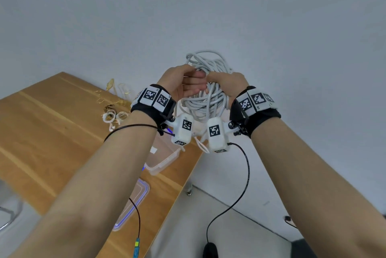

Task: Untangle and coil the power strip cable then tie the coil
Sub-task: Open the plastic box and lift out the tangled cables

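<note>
Both forearms reach up, left hand (183, 82) and right hand (227, 84) raised above the desk (52, 124). Their fingers (198, 75) clench the white cable coil (208, 99) at its middle; loops hide the fingertips, and the power strip itself cannot be made out.

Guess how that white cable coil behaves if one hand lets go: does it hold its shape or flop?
Probably flops. The white cable coil is many loose, uneven loops, bunched only where the left hand and right hand grip it; no tie is visible. The loops above the grip stand up by themselves, so the cable seems fairly springy and may fan open. Likely light for its bulk.
</note>
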Demonstrator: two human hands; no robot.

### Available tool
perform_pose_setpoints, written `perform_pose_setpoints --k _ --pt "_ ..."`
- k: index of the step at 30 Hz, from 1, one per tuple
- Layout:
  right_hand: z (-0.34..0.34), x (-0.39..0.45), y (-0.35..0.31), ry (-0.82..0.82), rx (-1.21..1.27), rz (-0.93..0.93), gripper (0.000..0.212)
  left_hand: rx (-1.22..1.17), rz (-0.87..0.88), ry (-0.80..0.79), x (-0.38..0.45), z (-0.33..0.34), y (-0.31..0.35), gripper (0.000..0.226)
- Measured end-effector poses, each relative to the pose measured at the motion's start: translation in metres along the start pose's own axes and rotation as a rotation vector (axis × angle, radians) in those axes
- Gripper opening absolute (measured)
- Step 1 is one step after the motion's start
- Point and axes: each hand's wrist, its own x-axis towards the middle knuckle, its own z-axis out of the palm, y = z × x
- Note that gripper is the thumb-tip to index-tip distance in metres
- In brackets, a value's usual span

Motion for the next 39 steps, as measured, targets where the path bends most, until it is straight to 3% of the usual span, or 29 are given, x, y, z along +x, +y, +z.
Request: perform_pose_setpoints --k 3,6,9,13,15,18,22,27,34,39 --pt "-0.029 -0.013 -0.006 0.106 -0.016 0.039 0.041 0.016 -0.010 -0.085 0.004 0.031 -0.001 0.036" --pt "-0.058 -0.025 -0.011 0.142 -0.019 0.128 0.020 0.047 -0.041 -0.161 0.010 0.064 -0.005 0.035" --pt "-0.087 -0.030 -0.001 0.183 0.020 0.117 0.016 0.074 -0.075 -0.216 0.018 0.090 -0.015 0.035" --pt "-0.117 -0.030 0.024 0.263 0.054 0.133 0.023 0.104 -0.110 -0.243 0.028 0.119 -0.037 0.035" --pt "-0.127 -0.027 0.035 0.281 0.039 0.168 0.038 0.120 -0.134 -0.229 0.030 0.129 -0.049 0.035" --pt "-0.136 -0.022 0.056 0.291 0.020 0.211 0.045 0.156 -0.174 -0.179 0.033 0.136 -0.067 0.035" --pt "-0.142 -0.012 0.085 0.262 -0.035 0.280 0.024 0.208 -0.210 -0.088 0.039 0.137 -0.093 0.034" --pt "-0.148 0.003 0.126 0.205 -0.106 0.381 0.054 0.201 -0.222 0.006 0.048 0.131 -0.130 0.032" --pt "-0.131 0.020 0.180 0.140 -0.161 0.473 0.041 0.247 -0.319 0.182 0.051 0.089 -0.175 0.029" --pt "-0.105 0.027 0.215 0.163 -0.150 0.512 0.060 0.248 -0.377 0.370 0.038 0.037 -0.206 0.018"
